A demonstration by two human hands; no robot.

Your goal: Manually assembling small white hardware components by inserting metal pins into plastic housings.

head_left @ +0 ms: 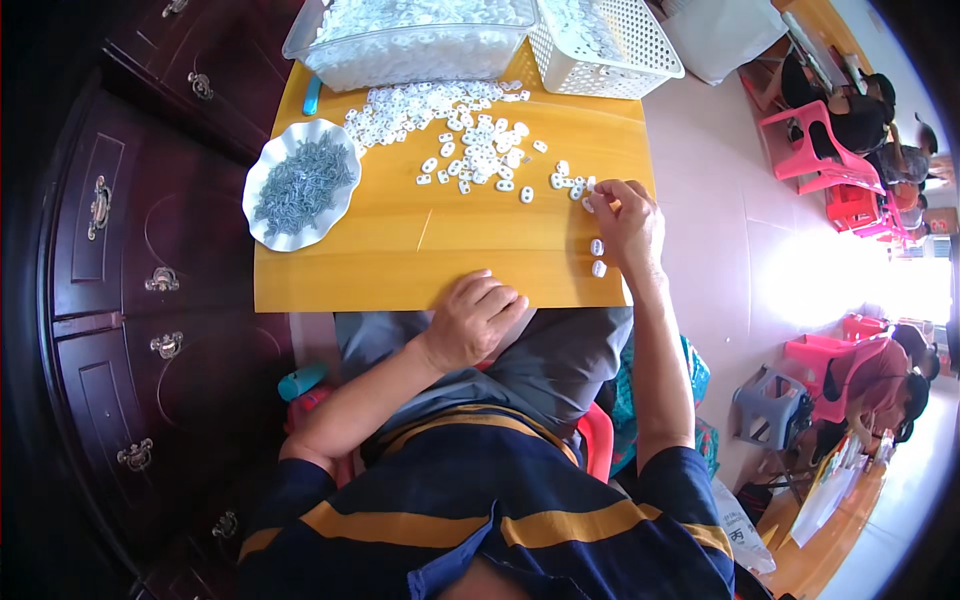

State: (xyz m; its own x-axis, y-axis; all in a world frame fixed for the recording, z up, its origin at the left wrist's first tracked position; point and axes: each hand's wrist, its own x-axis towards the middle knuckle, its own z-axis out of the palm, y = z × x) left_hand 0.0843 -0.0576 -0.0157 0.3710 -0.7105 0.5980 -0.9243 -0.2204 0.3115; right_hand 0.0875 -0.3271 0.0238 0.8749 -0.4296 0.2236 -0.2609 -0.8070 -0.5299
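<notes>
My right hand is at the right side of the yellow table, thumb and fingers pinched together at a small white two-holed plastic piece, partly covered by the fingertips. Beside it lies a small group of like pieces. Closer to me, two white pieces with dark marks on their faces stand by my right wrist. My left hand rests at the table's front edge with its fingers curled in, and nothing shows in it. A larger heap of white pieces spreads across the table's middle.
At the left, a white scalloped dish holds many small grey metal parts. A clear bin and a white perforated basket, both with white pieces, stand at the back. A thin stick lies mid-table. Dark drawers flank the left.
</notes>
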